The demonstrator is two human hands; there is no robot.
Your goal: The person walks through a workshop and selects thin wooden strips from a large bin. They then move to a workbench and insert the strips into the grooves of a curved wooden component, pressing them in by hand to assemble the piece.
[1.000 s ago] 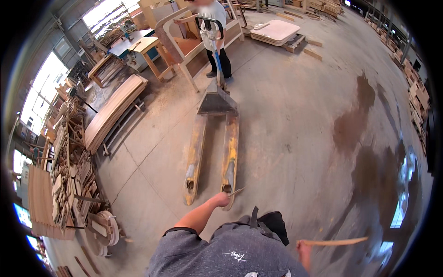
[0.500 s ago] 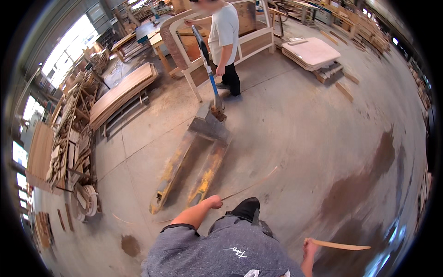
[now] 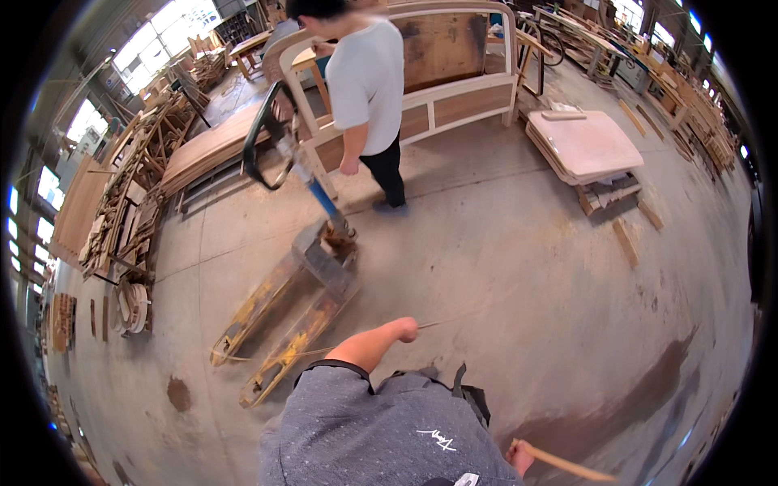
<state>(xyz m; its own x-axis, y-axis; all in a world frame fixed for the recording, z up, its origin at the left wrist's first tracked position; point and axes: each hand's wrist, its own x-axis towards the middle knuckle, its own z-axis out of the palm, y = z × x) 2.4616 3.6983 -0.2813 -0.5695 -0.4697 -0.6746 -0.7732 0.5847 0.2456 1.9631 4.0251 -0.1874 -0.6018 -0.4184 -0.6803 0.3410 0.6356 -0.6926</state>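
My left hand [image 3: 407,329] is closed around a long, thin wooden strip [image 3: 312,351]. The strip runs out on both sides of the fist, its left part passing over the forks of a pallet jack. Low on the right, my right hand [image 3: 520,458] grips one end of a pale, flat wooden slat [image 3: 567,466], which points away to the right. To the left of my left arm stands the pallet jack [image 3: 322,257], with worn yellow forks, a blue shaft and a dark loop handle [image 3: 258,134] that leans left.
A person [image 3: 369,89] in a white shirt stands beyond the jack, beside a large wooden frame [image 3: 466,91]. Stacked panels [image 3: 587,146] sit on blocks at the right, with loose wood pieces [image 3: 626,243] nearby. Boards [image 3: 215,150] and scrap wood [image 3: 121,202] line the left.
My view has shifted, with the jack now farther left and the person and frame appearing larger. Both hands still hold their strips. The slat in my right hand now slants more downward.
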